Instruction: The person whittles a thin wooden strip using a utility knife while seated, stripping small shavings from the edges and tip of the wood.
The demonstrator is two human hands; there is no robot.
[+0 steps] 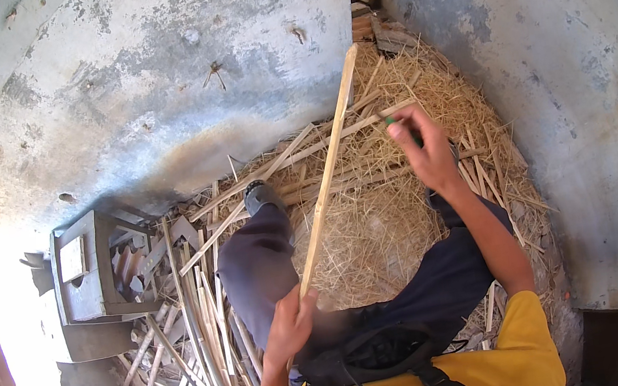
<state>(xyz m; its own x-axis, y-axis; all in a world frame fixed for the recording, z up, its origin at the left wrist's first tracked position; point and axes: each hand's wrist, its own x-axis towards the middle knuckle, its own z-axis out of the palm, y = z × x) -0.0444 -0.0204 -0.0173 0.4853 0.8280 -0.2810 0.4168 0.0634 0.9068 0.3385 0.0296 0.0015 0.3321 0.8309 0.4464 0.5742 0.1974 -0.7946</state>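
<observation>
In the head view, the only 1 here, a person sits with knees spread. The left hand (pixel 289 328) is closed around the lower end of a long, pale wooden strip (pixel 327 178), close to the lap. From there the strip slants up and to the right, between the knees; gripping it at 1 end, near the body, probably steadies it while leaving most of its length uncovered. Whether its far end rests on anything, I cannot tell.

The right hand (pixel 428 153) is curled around a small green-handled tool (pixel 392 121) (perhaps a knife, though the fingers hide most of it). It is held out to the right of the strip's upper half, apart from it, seemingly so that the 2 do not touch.

The legs, in dark trousers (pixel 254 253), are set wide, which appears to give the strip room. Between them lie curled wood shavings (pixel 372 243), heaped thicker toward the corner of the walls (pixel 222 38). Farther out, loose slats (pixel 348 133) lie across the shavings. A pile of thin sticks (pixel 204 320) lies beside the left leg, perhaps to be handy for the left hand. Left of it is a worn grey wooden box frame (pixel 85 298), its open side facing the pile.
</observation>
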